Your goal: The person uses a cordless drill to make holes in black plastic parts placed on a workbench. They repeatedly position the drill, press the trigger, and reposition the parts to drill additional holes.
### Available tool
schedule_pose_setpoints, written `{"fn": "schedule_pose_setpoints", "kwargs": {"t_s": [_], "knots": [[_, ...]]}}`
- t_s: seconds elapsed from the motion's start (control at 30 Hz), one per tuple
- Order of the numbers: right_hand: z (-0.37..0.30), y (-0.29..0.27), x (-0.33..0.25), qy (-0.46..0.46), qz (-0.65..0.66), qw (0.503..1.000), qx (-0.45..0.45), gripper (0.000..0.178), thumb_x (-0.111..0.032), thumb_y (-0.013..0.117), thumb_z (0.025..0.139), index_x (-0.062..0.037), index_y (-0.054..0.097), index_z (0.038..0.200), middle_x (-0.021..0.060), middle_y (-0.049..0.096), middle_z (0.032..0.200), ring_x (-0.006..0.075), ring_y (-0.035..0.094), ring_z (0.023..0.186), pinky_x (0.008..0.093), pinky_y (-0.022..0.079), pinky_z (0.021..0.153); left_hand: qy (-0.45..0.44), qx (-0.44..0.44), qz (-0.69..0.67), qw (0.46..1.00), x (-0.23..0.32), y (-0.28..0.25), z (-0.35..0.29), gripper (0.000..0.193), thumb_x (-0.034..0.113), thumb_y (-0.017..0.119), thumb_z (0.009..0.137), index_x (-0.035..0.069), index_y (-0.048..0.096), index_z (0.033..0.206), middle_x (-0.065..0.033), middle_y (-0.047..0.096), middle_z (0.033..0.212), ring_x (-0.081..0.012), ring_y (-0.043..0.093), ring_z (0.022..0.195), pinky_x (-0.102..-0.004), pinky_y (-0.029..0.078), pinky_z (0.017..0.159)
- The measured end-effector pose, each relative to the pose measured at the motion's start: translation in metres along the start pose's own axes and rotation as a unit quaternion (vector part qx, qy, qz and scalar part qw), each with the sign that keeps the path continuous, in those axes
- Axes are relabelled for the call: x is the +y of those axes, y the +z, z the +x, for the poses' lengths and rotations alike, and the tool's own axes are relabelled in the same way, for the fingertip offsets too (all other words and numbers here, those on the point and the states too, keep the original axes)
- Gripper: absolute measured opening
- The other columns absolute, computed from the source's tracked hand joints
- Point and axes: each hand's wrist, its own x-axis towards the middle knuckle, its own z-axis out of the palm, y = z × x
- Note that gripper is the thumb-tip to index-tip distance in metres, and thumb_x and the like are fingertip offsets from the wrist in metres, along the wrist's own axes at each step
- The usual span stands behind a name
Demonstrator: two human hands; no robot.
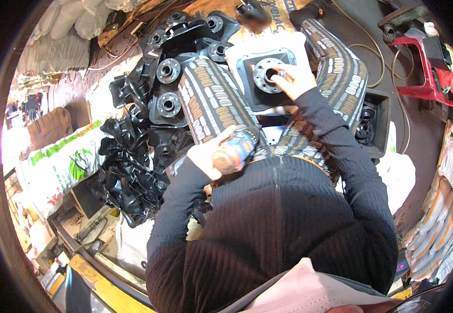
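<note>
The left hand (205,157), nearest the torso, is closed around a handheld tool (235,151) with a blue and brown rounded body; its exact kind is hard to tell. Farther out, between the knees, lies the black plate (255,98): squarish with rounded corners, a greyish rim pierced by small holes, and a pale metal flange (260,77) at its middle, ringed with bolt holes around a dark bore. The right hand (297,81) comes in from the plate's right side, thumb and fingers bent at the bore; whether they grip it or only touch it, I cannot tell.

The left leg (213,96) stands close beside the plate's left edge, and the right leg (349,73) bounds the other side, leaving a narrow space. White wrapping (300,44) shows behind the far edge. Beyond the left leg, piled black parts (132,172) crowd that side. A dark crate (385,125) sits just outside the right leg; past it, floor (427,133) stretches rightward, crossed by a thin hose (407,117), toward a red stool (414,88).
</note>
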Motion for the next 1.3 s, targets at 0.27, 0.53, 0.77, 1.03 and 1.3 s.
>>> {"fn": "schedule_pose_setpoints", "kwargs": {"t_s": [0.27,0.53,0.77,1.03,1.3], "knots": [[-0.044,-0.013,-0.003,0.252,0.779,0.574,-0.025,0.045,-0.009,0.051,0.091,0.0025,0.039,0.134,0.0136,0.056,0.119,0.0215,0.056,0.107,0.0282,0.049,0.079,0.185,0.179,0.112,0.96,0.061,-0.041,0.001,0.053,0.012,0.075,0.067,0.004,0.058,0.116,-0.0107,0.065,0.108,-0.0231,0.065,0.095,-0.0344,0.051,0.085],[-0.054,0.004,-0.018,0.245,0.774,0.581,-0.062,0.042,-0.013,0.053,0.094,-0.0006,0.042,0.133,0.0131,0.058,0.118,0.0164,0.058,0.097,0.0255,0.049,0.074,0.195,0.159,0.211,0.945,0.061,-0.028,0.013,0.047,0.006,0.071,0.069,0.003,0.059,0.114,-0.0107,0.064,0.104,-0.0268,0.064,0.093,-0.0353,0.05,0.084],[-0.057,-0.002,-0.005,0.322,0.702,0.628,-0.101,0.023,-0.015,0.058,0.092,-0.0001,0.055,0.109,0.0097,0.063,0.098,0.0056,0.057,0.066,0.0148,0.043,0.048,0.228,0.174,0.168,0.943,0.073,-0.045,0.008,0.037,0.009,0.072,0.071,0.007,0.065,0.106,-0.0089,0.067,0.101,-0.0273,0.065,0.094,-0.0385,0.051,0.086],[-0.059,0.002,0.0,0.32,0.735,0.58,-0.148,0.021,-0.014,0.052,0.094,0.0035,0.058,0.103,0.001,0.054,0.068,0.0028,0.04,0.046,0.0176,0.033,0.041,0.229,0.144,0.191,0.944,0.05,-0.043,0.013,0.039,0.011,0.075,0.068,0.007,0.064,0.106,-0.0093,0.066,0.101,-0.0266,0.066,0.092,-0.0364,0.052,0.082],[-0.053,-0.005,-0.01,0.327,0.714,0.591,-0.184,0.023,-0.018,0.053,0.094,0.0032,0.06,0.099,-0.0007,0.052,0.066,0.0021,0.039,0.045,0.0179,0.032,0.04,0.236,0.157,0.208,0.936,0.06,-0.045,0.015,0.04,0.011,0.075,0.066,0.008,0.065,0.104,-0.0093,0.067,0.099,-0.0278,0.066,0.09,-0.0379,0.052,0.083]]}}
